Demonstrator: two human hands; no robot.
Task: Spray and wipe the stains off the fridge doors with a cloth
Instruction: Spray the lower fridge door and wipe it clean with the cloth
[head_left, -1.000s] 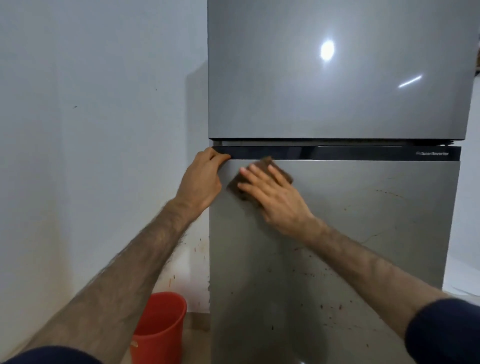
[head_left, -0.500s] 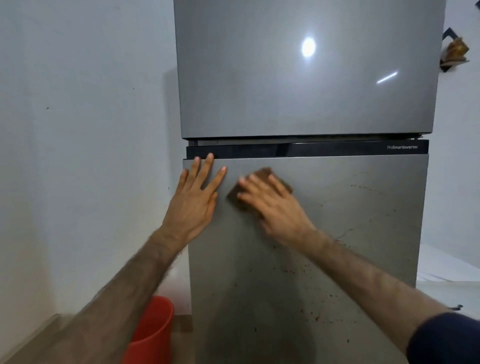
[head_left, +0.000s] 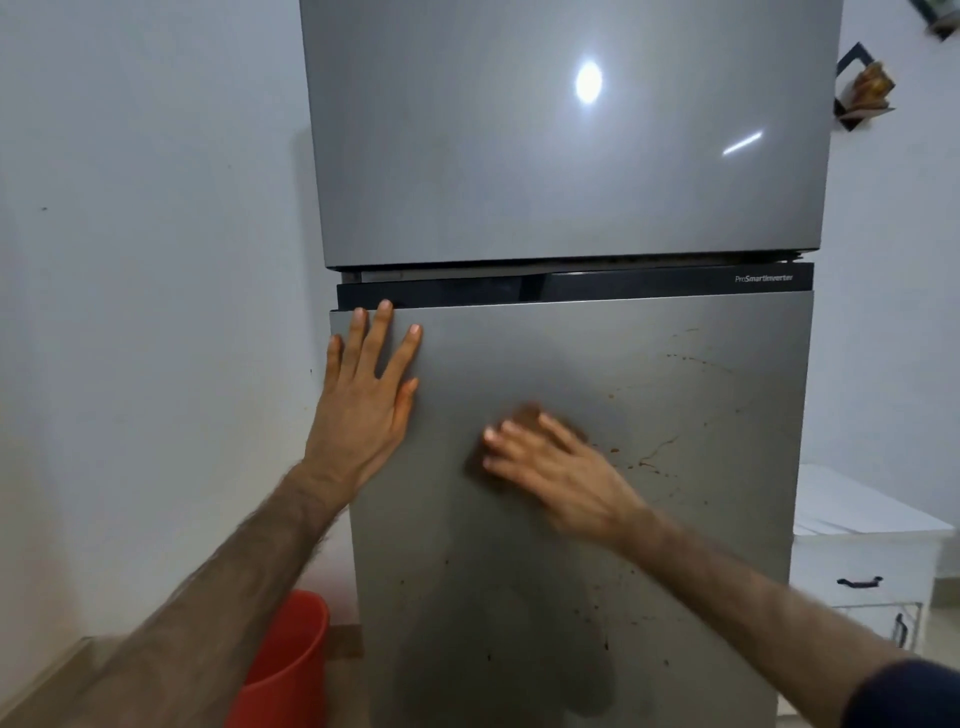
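Pressing a brown cloth (head_left: 524, 415) flat against the lower fridge door (head_left: 649, 519), the right hand (head_left: 561, 467) lies over it with its fingers stretched out rather than curled, so the cloth is pinned to the metal by pressure and not gripped; both hand and cloth are blurred, which suggests a wipe is under way. The cloth sits on the door's upper middle, below the dark handle strip (head_left: 571, 287) and just left of a trail of reddish-brown stains (head_left: 649, 460) that runs to the right. More specks (head_left: 597, 608) dot the door lower down. The left hand (head_left: 366, 400) rests open and flat on the door's upper left corner, fingers spread, holding nothing. The main risk, as I judge it, is the cloth slipping out from under flat fingers and dropping to the floor if pressure eases during a fast stroke. A dirty cloth may also smear the stains across the steel instead of lifting them, and the lower specks are easy to miss. Hard sideways strokes could nudge the door ajar if the bracing hand lifts. The upper fridge door (head_left: 519, 156) looks clean. A red bucket (head_left: 291, 670) stands on the floor at the left, near enough to be kicked, and a white cabinet (head_left: 862, 561) stands to the right.
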